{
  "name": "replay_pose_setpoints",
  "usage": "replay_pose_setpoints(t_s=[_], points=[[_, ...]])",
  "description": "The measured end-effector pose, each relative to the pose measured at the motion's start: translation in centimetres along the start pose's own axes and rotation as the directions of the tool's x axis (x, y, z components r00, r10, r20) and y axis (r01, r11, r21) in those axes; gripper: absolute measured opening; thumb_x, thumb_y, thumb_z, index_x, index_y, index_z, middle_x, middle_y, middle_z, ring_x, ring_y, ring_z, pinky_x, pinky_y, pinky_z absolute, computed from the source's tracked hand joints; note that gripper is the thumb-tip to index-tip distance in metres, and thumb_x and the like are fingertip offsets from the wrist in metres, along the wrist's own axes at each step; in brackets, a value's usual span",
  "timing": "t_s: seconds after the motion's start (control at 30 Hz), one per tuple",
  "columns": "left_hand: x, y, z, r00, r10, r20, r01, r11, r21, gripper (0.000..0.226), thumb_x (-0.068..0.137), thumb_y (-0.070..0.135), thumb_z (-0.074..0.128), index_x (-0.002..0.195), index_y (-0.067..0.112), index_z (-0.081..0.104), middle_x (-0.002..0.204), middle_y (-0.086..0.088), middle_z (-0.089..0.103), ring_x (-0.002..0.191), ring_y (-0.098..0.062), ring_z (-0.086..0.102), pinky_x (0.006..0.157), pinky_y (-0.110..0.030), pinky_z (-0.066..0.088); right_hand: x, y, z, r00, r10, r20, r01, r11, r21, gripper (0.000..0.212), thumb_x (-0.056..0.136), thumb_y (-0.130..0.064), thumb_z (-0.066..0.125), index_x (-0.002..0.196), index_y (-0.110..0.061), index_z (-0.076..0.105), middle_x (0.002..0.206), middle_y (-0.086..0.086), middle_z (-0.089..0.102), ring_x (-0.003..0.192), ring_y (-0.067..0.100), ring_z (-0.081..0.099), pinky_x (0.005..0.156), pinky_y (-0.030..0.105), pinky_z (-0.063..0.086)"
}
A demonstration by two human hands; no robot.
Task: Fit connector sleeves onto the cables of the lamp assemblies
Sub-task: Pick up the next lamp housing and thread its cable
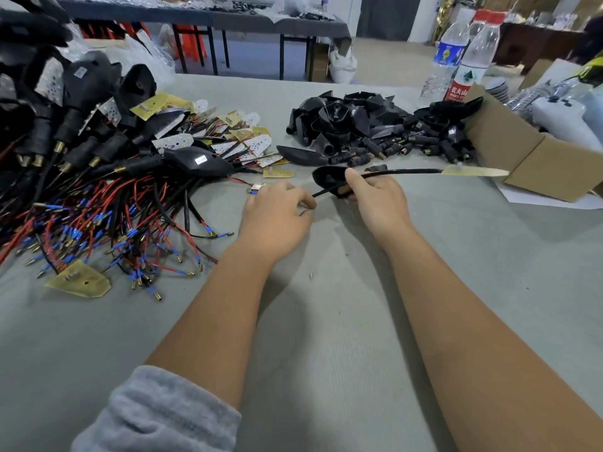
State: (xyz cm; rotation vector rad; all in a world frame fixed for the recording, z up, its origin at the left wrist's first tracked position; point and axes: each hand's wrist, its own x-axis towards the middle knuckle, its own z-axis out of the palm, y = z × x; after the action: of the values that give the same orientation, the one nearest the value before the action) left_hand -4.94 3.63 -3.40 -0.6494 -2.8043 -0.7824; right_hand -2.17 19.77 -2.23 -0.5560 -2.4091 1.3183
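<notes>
The right hand (375, 197) grips a black lamp shell (328, 181) above the grey surface (326, 321); a black cable (401, 172) runs through it, ending to the right in a yellow circuit strip (473, 171) held in the air; the left hand (275, 216) pinches the cable's near end between curled fingers; a heap of wired assemblies (107, 190) lies to the left; loose black shells and sleeves (368, 125) lie behind, beside a cardboard box (535, 164) and two bottles (463, 60).
</notes>
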Motion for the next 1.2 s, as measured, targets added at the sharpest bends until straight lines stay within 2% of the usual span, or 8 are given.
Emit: replay_pose_setpoints(t_s=[0.27, 0.5, 0.63, 0.77, 0.93, 1.0, 1.1, 1.2], points=[[-0.7, 0.7, -1.1, 0.970, -0.226, -0.091, 0.164, 0.881, -0.443, 0.041, 0.090, 0.056, 0.047, 0.119, 0.028, 0.050, 0.096, 0.018, 0.057, 0.115, -0.020, 0.047, 0.103, -0.046, 0.040, -1.9, -0.2, -0.4, 0.997, 0.001, -0.082, 0.018, 0.971, 0.238, 0.038, 0.093, -0.046, 0.054, 0.071, -0.022, 0.074, 0.078, -0.004, 0.073, 0.080, 0.009, 0.065, 0.071, 0.024, 0.044], [-0.7, 0.7, -1.1, 0.985, -0.164, -0.055, 0.137, 0.932, -0.335, 0.026, 0.086, 0.042, 0.064, 0.111, 0.035, 0.059, 0.085, 0.022, 0.062, 0.118, -0.017, 0.050, 0.105, -0.043, 0.037, -2.1, -1.2, -0.1, 1.000, 0.029, 0.006, -0.028, 0.826, 0.563, 0.032, 0.097, -0.025, 0.056, 0.072, -0.009, 0.068, 0.071, 0.004, 0.071, 0.075, 0.018, 0.069, 0.073, 0.029, 0.057], [-0.7, 0.9, -0.8, 0.995, -0.099, -0.029, 0.080, 0.915, -0.395, 0.011, 0.087, 0.034, 0.064, 0.099, 0.036, 0.063, 0.077, 0.013, 0.070, 0.091, -0.012, 0.064, 0.095, -0.039, 0.045, -2.1, -1.2, -0.4, 0.998, 0.012, 0.061, -0.047, 0.792, 0.609, 0.034, 0.102, -0.029, 0.046, 0.082, -0.011, 0.067, 0.070, 0.008, 0.066, 0.068, 0.019, 0.063, 0.061, 0.027, 0.051], [-0.9, 1.6, -0.8, 0.999, -0.017, -0.049, -0.010, 0.861, -0.509, 0.012, 0.092, 0.021, 0.063, 0.087, 0.031, 0.067, 0.069, 0.003, 0.071, 0.063, -0.007, 0.061, 0.065, -0.026, 0.044, -2.0, -1.0, -1.0, 0.992, -0.006, 0.130, -0.090, 0.685, 0.723, 0.029, 0.102, -0.024, 0.048, 0.085, -0.008, 0.065, 0.066, 0.009, 0.062, 0.061, 0.017, 0.061, 0.057, 0.024, 0.049], [-0.9, 2.0, -0.7, 0.992, 0.042, -0.117, -0.095, 0.862, -0.498, 0.012, 0.091, 0.017, 0.063, 0.091, 0.025, 0.072, 0.080, -0.001, 0.072, 0.078, -0.020, 0.067, 0.077, -0.039, 0.053, -2.2, -0.7, -1.1, 0.935, -0.174, 0.309, -0.066, 0.770, 0.634, 0.014, 0.096, -0.008, 0.057, 0.087, -0.002, 0.066, 0.069, 0.006, 0.064, 0.061, 0.014, 0.057, 0.060, 0.023, 0.047], [-0.6, 1.8, -0.3, 0.978, 0.048, -0.205, -0.115, 0.937, -0.330, 0.013, 0.091, 0.025, 0.061, 0.101, 0.027, 0.070, 0.095, 0.006, 0.071, 0.096, -0.017, 0.062, 0.088, -0.038, 0.047, -2.3, -0.8, -0.7, 0.927, -0.180, 0.328, -0.044, 0.818, 0.574, 0.012, 0.095, -0.008, 0.057, 0.088, -0.004, 0.066, 0.070, 0.006, 0.064, 0.061, 0.015, 0.056, 0.058, 0.022, 0.047], [-0.5, 1.3, 0.1, 0.964, 0.005, -0.267, -0.018, 0.999, -0.047, 0.049, 0.090, 0.041, 0.055, 0.137, 0.033, 0.045, 0.141, 0.006, 0.049, 0.137, -0.021, 0.029, 0.109, -0.041, 0.022, -2.2, -1.0, -0.3, 0.959, -0.101, 0.267, -0.086, 0.790, 0.607, 0.016, 0.099, -0.011, 0.053, 0.085, -0.007, 0.059, 0.064, 0.002, 0.065, 0.055, 0.014, 0.058, 0.054, 0.023, 0.049], [-0.5, 0.7, 0.6, 0.999, -0.024, -0.034, 0.028, 0.990, 0.139, 0.063, 0.091, 0.050, 0.048, 0.149, 0.041, 0.022, 0.162, -0.002, 0.014, 0.149, -0.021, -0.002, 0.115, -0.050, 0.005, -1.9, -0.7, -0.4, 0.972, -0.074, 0.223, -0.095, 0.745, 0.660, 0.011, 0.097, -0.008, 0.057, 0.086, -0.007, 0.055, 0.062, 0.003, 0.063, 0.056, 0.016, 0.060, 0.054, 0.023, 0.051]])
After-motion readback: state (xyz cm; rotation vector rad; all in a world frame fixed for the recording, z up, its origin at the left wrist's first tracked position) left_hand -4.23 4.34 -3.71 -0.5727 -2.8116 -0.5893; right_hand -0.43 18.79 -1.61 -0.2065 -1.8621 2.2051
